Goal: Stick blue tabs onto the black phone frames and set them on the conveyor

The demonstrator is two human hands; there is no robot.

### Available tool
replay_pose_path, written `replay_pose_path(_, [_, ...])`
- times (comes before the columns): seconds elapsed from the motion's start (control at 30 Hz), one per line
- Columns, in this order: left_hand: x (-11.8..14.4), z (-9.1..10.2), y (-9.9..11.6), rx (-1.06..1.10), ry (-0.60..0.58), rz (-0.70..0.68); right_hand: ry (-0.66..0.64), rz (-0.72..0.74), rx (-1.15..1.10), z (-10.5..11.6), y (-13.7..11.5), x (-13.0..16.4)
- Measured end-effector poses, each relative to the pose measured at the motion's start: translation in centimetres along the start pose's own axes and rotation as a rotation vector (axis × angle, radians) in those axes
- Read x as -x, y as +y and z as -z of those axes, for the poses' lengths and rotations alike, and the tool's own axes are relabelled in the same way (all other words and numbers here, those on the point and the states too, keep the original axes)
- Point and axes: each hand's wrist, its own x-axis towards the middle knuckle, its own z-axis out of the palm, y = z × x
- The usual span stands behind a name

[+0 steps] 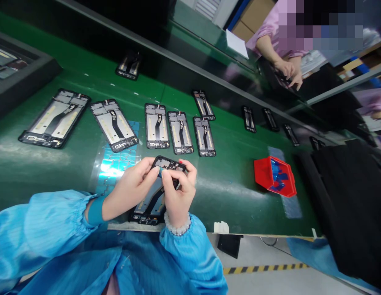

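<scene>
At the conveyor belt's (39, 164) near edge, the left hand (128, 186) and right hand (178, 192) are gripping a phone frame (156, 192), fingers pinching its top end. Farther in, five phone frames (156, 125) are lying in a row; a red bin (274, 176) is sitting to the right.

Middle of the black open-backed phone frame (153, 192) behind both hands; grey tray (14, 69) cut off at left edge.

We see a green belt (239, 180) carrying loose phone frames (156, 125) in a row, a red bin (274, 176) of blue parts near the edge, a dark tray (12, 65) at far left, and a co-worker's hands (290, 69) across the line.
</scene>
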Motion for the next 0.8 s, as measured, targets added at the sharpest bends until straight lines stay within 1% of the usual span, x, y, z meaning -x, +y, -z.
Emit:
replay_pose_path(0.1, [0.09, -0.11, 0.03, 0.029, 0.006, -0.008, 0.018, 0.035, 0.010, -0.13, -0.03, 0.06])
replay_pose_path(0.2, [0.29, -0.24, -0.18, 0.076, -0.007, 0.015, 0.037, 0.074, 0.007, -0.25, -0.06, 0.17])
replay_pose_path(0.37, [0.60, -0.51, -0.59, 0.192, -0.030, 0.058, 0.045, 0.080, 0.023, -0.24, -0.24, 0.14])
replay_pose_path(0.47, [0.55, -0.67, -0.58, 0.235, -0.014, 0.064, 0.047, 0.088, 0.035, -0.24, -0.22, 0.10])
replay_pose_path(0.63, [0.58, -0.90, -0.52, 0.194, 0.037, 0.054, 0.069, 0.103, 0.071, -0.48, -0.09, 0.43])
replay_pose_path(0.8, [1.02, -0.97, -0.62, 0.164, 0.073, 0.057, 0.061, 0.092, 0.037, -0.45, -0.36, 0.63])
